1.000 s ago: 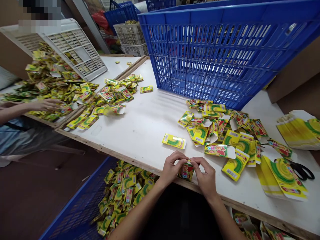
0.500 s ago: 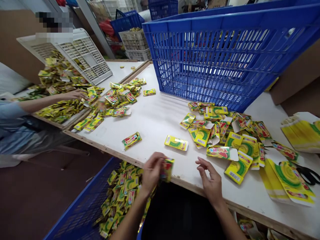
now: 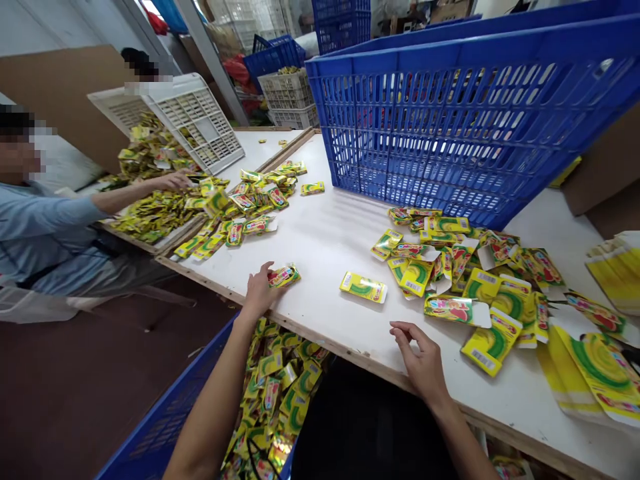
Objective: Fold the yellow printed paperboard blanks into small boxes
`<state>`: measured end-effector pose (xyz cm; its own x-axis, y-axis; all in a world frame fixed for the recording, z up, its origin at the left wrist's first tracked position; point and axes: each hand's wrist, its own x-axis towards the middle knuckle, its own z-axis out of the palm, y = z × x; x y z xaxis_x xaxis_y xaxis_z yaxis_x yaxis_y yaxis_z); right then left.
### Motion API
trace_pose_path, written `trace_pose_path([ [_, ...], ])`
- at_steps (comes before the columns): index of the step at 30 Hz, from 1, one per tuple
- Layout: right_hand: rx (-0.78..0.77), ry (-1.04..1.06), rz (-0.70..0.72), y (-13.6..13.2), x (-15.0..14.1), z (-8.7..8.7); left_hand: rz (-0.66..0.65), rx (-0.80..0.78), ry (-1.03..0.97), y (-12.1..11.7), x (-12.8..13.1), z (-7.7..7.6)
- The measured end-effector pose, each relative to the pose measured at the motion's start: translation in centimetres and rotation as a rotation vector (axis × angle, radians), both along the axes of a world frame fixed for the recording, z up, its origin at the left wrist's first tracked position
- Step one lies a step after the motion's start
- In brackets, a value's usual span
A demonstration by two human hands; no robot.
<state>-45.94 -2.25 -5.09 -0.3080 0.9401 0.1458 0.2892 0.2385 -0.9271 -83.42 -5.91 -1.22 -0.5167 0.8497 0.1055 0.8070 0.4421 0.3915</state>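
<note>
At the table's left front part, my left hand [image 3: 261, 292] has its fingers closed around the left end of a small yellow-and-green candy box [image 3: 284, 275] with red fruit print. My right hand [image 3: 421, 360] hovers by the front edge, fingers loosely curled and apart, holding nothing. Between and beyond the hands lies a single flat yellow box [image 3: 363, 287]. To the right of it is a loose pile of similar boxes [image 3: 453, 309], some with white flaps standing open. Below the table edge on the left, a blue crate [image 3: 165, 407] holds many filled boxes.
A large blue crate [image 3: 430, 133] stands at the back right of the white table [image 3: 320, 233]. Flat yellow cartons [image 3: 590, 367] lie at right. On the left, a co-worker's hand [image 3: 175, 181] is over heaped boxes, near a tipped white crate [image 3: 200, 123].
My left hand has moved left from the table edge to the box there; the box it held before is gone from it. The right hand stays near its place. The view has shifted left.
</note>
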Motion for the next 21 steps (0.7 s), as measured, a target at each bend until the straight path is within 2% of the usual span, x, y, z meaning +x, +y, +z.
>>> trace_pose_path([
  [2, 0.044, 0.011, -0.028, 0.0, 0.1, 0.0, -0.041, 0.053, 0.022, 0.1, 1.6, 0.5],
  [4, 0.109, 0.028, -0.041, 0.0, 0.0, 0.1, -0.164, 0.15, 0.048, -0.4, 4.7, 1.1],
  [6, 0.165, 0.024, -0.021, 0.2, -0.2, 0.3, -0.411, 0.219, 0.022, -0.9, 8.8, 1.3],
  [9, 0.163, -0.032, 0.047, 0.5, -0.5, 0.6, -0.778, 0.159, -0.098, -0.8, 14.7, 1.0],
  [11, 0.121, -0.054, 0.062, 0.8, -0.5, 0.7, -0.911, 0.13, -0.168, -0.3, 17.4, 0.2],
  [12, 0.09, -0.045, 0.053, 1.0, -0.4, 0.5, -0.914, 0.146, -0.203, -0.1, 18.3, -0.3],
  [15, -0.035, 0.056, 0.021, 1.5, 0.2, -0.1, -0.781, 0.246, -0.369, 0.5, 19.7, -1.9],
  [17, -0.106, 0.082, 0.049, 1.6, 0.6, -0.7, -0.72, 0.265, -0.519, 0.6, 20.3, -2.7],
  [19, -0.116, 0.036, 0.054, 1.5, 0.7, -1.1, -0.713, 0.251, -0.633, 0.6, 20.9, -3.2],
  [21, -0.094, -0.031, 0.023, 1.3, 0.5, -1.4, -0.679, 0.258, -0.663, 0.6, 21.4, -3.3],
])
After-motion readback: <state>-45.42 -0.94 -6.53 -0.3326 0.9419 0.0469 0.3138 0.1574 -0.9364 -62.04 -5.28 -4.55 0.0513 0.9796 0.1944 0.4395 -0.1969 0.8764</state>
